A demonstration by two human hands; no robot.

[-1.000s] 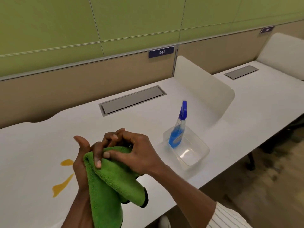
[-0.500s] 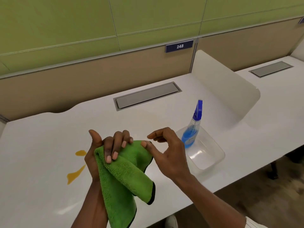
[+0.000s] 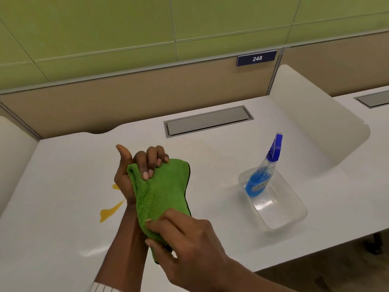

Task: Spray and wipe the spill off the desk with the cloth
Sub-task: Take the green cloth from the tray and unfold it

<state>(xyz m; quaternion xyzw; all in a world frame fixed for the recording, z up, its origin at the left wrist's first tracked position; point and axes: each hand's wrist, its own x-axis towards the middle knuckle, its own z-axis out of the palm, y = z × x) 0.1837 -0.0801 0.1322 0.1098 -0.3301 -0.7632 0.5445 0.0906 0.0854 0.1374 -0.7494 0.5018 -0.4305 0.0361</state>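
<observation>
Head view: one green cloth [image 3: 162,192], left hand [image 3: 134,171] clamped on top, right hand [image 3: 189,239] pinching its lower edge. Two yellow spill marks [image 3: 110,211] on desk [image 3: 63,175]; one spray bottle [image 3: 263,173] in one clear tub [image 3: 294,216].

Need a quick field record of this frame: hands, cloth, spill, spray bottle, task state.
left hand: left hand grips top of the green microfibre cloth, held above the desk
right hand: right hand pinches the cloth's lower end
spill: yellow-orange liquid spill on the white desk, left of the hands, unwiped
bottle: clear spray bottle of blue liquid leaning in the clear plastic tub, right of the hands, untouched
task state: spraying and wiping not yet done
</observation>
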